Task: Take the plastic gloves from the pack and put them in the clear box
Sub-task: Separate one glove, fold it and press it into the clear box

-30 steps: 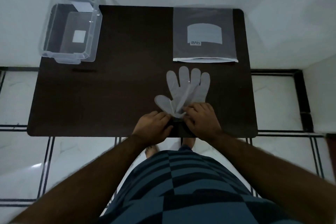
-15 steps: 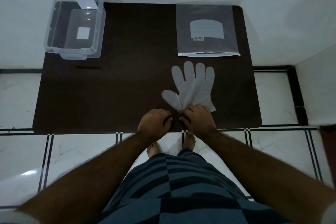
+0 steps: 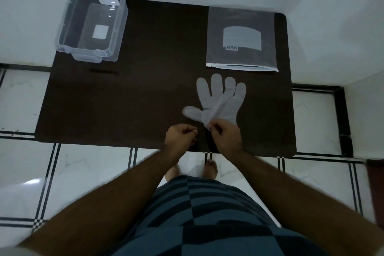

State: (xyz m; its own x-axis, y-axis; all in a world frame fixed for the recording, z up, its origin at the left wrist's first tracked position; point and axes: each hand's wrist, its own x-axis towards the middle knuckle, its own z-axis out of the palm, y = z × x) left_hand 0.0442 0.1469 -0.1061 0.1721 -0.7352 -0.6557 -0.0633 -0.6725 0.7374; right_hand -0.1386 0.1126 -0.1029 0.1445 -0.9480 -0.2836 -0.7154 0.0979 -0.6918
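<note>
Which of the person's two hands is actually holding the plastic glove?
The right hand: it pinches the plastic glove at the cuff. The left hand, curled beside it, touches no glove.

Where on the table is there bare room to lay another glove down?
The widest bare patch on the table is the dark middle and left, between the box and the glove. It's crowded on the right: pack, glove, and both hands, left hand, right hand, at the near edge.
</note>
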